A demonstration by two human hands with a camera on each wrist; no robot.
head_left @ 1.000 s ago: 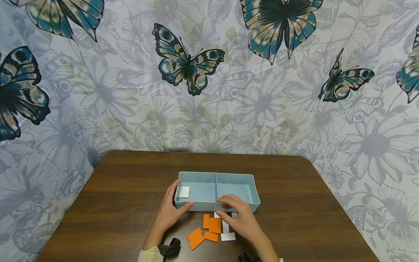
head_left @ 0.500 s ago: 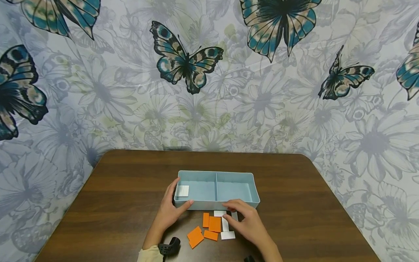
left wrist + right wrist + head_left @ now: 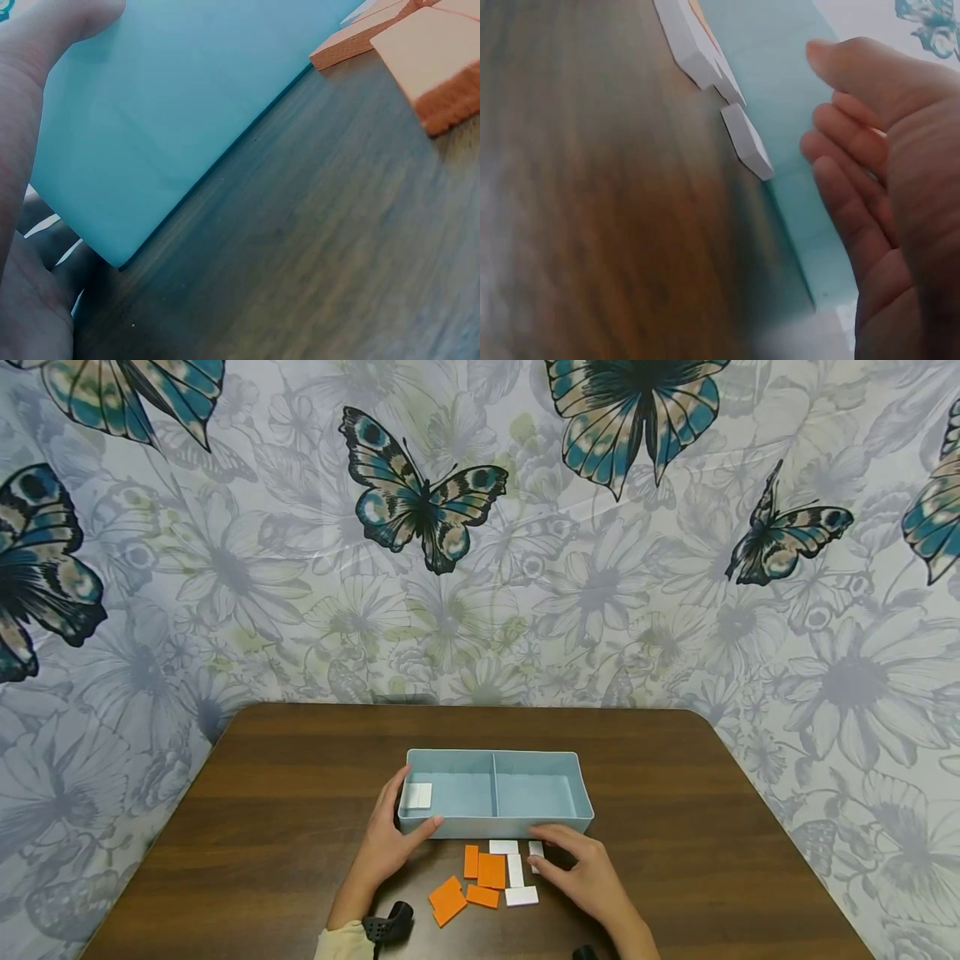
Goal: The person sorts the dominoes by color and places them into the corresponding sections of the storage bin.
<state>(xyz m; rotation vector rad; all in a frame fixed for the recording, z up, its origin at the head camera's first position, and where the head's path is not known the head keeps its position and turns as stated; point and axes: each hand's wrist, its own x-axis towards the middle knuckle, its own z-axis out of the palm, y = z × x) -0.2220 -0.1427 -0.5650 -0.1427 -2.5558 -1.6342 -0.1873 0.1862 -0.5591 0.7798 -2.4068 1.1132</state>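
A light blue two-compartment box (image 3: pixel 495 828) lies lengthwise on the table. My left hand (image 3: pixel 390 843) holds its left end, thumb on the front wall and fingers around the left side; in the left wrist view the fingers wrap the box's corner. White pieces (image 3: pixel 419 795) lie in the left compartment. My right hand (image 3: pixel 585 868) hovers at the front right of the box, thumb and index finger apart beside a small white block (image 3: pixel 536 852). In the right wrist view that block (image 3: pixel 748 142) stands apart from the loosely bent fingers, which hold nothing.
In front of the box lie several orange blocks (image 3: pixel 492 871) and more white blocks (image 3: pixel 514 871), close together. The brown wooden table (image 3: pixel 712 860) ends at a wall with a butterfly-print covering (image 3: pixel 480 635). A black strap device (image 3: pixel 390 925) is on the left wrist.
My right hand has moved right and down, from over the box's front edge to beside the rightmost white block, uncovering the white blocks. The left hand keeps its hold on the box.
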